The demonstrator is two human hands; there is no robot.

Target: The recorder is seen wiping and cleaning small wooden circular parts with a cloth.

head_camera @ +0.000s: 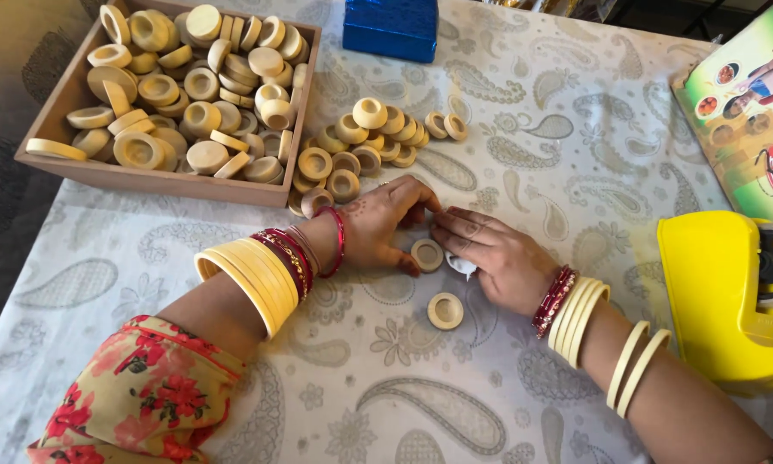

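Note:
My left hand (380,225) rests on the patterned tablecloth (507,146), its fingertips touching a small cream round ring piece (426,254) lying flat. My right hand (492,255) lies beside it, palm down, fingertips meeting the left hand's, with a small white object (460,265) partly hidden under its thumb. A second cream ring piece (445,310) lies loose just below both hands. A loose heap of the same cream ring pieces (365,137) sits just beyond my left hand. Both wrists carry cream and red bangles.
A wooden tray (146,179) full of several cream ring pieces stands at the back left. A blue box (391,27) is at the back centre. A yellow device (720,292) sits at the right edge, a colourful printed packet (747,103) behind it.

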